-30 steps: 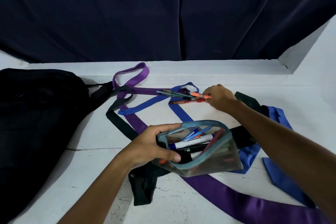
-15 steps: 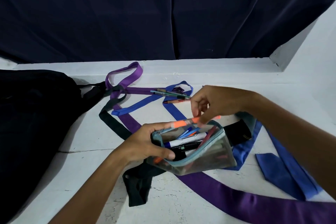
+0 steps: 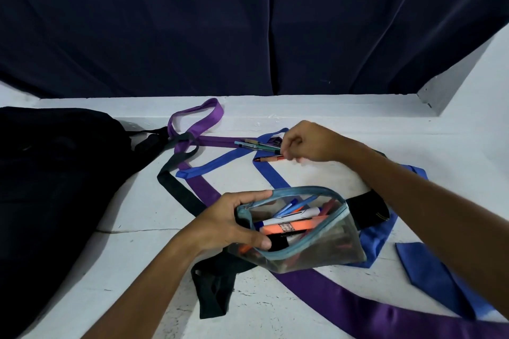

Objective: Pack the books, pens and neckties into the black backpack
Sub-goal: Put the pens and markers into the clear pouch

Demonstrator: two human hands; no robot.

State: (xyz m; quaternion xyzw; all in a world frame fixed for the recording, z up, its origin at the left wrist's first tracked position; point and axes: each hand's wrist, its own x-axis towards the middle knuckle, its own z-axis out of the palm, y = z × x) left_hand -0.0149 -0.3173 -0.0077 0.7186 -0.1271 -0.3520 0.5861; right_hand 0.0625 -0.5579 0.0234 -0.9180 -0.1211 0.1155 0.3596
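Left hand grips the clear pouch open; right hand curls over loose pens.
Its fingertips blur, grasp unclear; three neckties, backpack cut off.

Backpack lies left of neckties; pens behind pouch.

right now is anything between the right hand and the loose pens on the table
Nothing visible. The right hand is already at the loose pens, fingertips right by their near ends, with only the neckties under them. The clear pouch in the left hand sits nearer the person, out of the way.
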